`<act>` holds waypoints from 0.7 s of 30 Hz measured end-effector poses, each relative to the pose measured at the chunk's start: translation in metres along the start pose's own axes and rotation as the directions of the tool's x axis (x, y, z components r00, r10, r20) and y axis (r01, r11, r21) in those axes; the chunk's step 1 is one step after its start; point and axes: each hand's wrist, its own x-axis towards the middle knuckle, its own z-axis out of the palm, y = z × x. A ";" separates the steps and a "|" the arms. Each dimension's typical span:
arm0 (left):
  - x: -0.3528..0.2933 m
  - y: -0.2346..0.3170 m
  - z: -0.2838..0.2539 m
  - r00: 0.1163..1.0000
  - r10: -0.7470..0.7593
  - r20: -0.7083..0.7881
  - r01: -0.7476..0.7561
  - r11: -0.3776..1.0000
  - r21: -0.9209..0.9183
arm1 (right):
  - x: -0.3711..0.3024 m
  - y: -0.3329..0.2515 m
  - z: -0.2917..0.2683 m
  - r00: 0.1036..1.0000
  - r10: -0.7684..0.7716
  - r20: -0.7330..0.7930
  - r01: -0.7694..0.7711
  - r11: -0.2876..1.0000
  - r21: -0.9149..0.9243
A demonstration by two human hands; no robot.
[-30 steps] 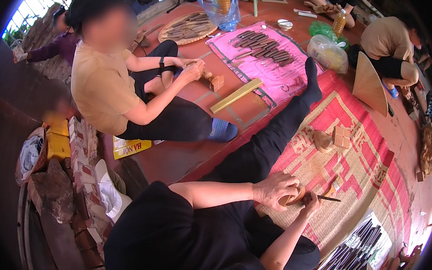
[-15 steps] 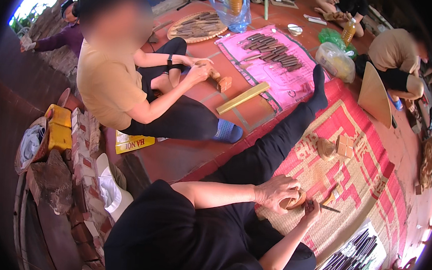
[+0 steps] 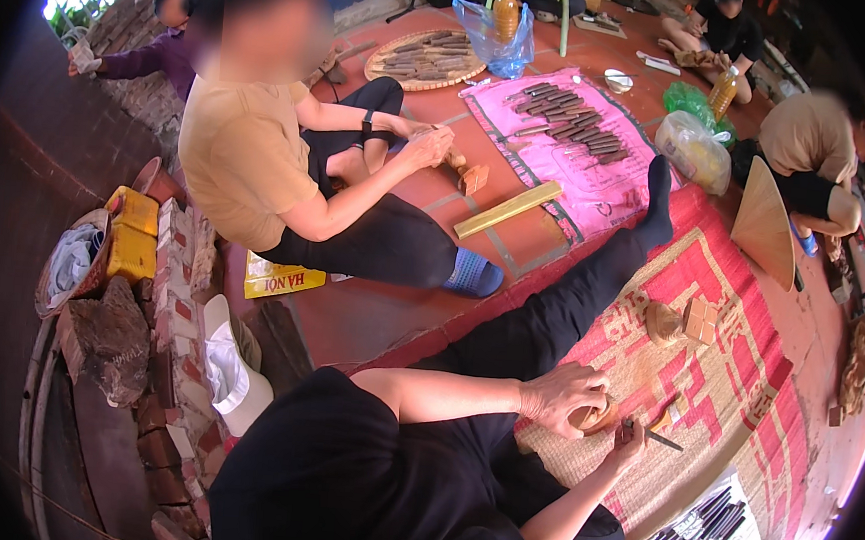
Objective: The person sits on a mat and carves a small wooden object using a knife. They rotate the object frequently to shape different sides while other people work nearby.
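Observation:
My left hand (image 3: 566, 396) is wrapped round a small rounded wooden carving (image 3: 593, 416), pressing it down near my bent leg. To its right, my right hand (image 3: 629, 440) is closed on a thin dark carving chisel (image 3: 664, 442), whose far end points right over the mat. A small gap shows between the right fingers and the wood; the chisel's end nearest the carving is hidden by the fingers. Just beyond lies a brush-like tool with a yellowish part (image 3: 663, 419). Another wooden carving (image 3: 663, 324) with a square block end (image 3: 700, 320) rests farther up the mat.
The red-and-straw mat (image 3: 746, 382) lies under my work. Dark tools lie on a white sheet (image 3: 700, 535) at lower right and on a pink sheet (image 3: 598, 196) ahead. A co-worker (image 3: 250, 157) sits at left, holding wood. A conical hat (image 3: 764, 228) stands at right.
The whole view has shifted slightly, so the surroundings sit farther right. My right hand with the chisel has drawn back a little from the carving. My left hand keeps its hold.

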 end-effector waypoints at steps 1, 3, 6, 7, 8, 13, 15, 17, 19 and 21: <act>0.000 -0.002 -0.001 1.000 -0.005 0.006 0.005 1.000 -0.011 | 0.000 0.000 0.005 0.999 -0.008 0.053 0.008 1.000 0.006; 0.001 -0.003 0.001 1.000 -0.008 0.018 0.008 1.000 -0.027 | -0.024 -0.017 0.028 0.981 0.006 0.195 0.003 0.999 -0.049; 0.004 -0.001 0.000 0.999 0.000 0.041 0.000 1.000 -0.015 | -0.016 0.002 0.026 0.982 -0.009 0.187 0.011 1.000 -0.011; 0.004 -0.001 0.000 0.999 0.002 0.047 -0.002 1.000 -0.005 | -0.001 0.011 0.014 0.970 -0.020 0.243 0.010 0.999 0.044; 0.004 -0.001 0.001 0.999 0.002 0.053 -0.002 1.000 0.003 | -0.001 0.009 0.012 0.985 0.016 0.171 -0.015 1.000 -0.007; 0.004 0.000 -0.001 0.999 0.015 0.039 -0.016 1.000 0.011 | -0.010 -0.009 0.019 0.999 0.037 0.040 -0.038 0.999 0.020; 0.003 0.000 0.002 0.999 0.004 0.037 -0.004 1.000 0.005 | -0.010 -0.006 0.021 0.991 0.018 0.135 -0.022 0.999 0.028; 0.005 -0.001 0.005 0.999 -0.018 0.047 0.018 1.000 0.005 | -0.014 -0.001 0.025 0.986 -0.009 0.165 0.012 1.000 -0.018; 0.005 -0.001 0.006 0.998 -0.023 0.062 0.023 1.000 0.002 | -0.004 0.009 0.019 0.980 -0.008 0.198 0.013 1.000 -0.027; 0.005 0.001 0.005 0.998 -0.021 0.060 0.021 1.000 0.003 | -0.001 0.005 0.015 0.990 0.021 0.140 -0.018 1.000 -0.023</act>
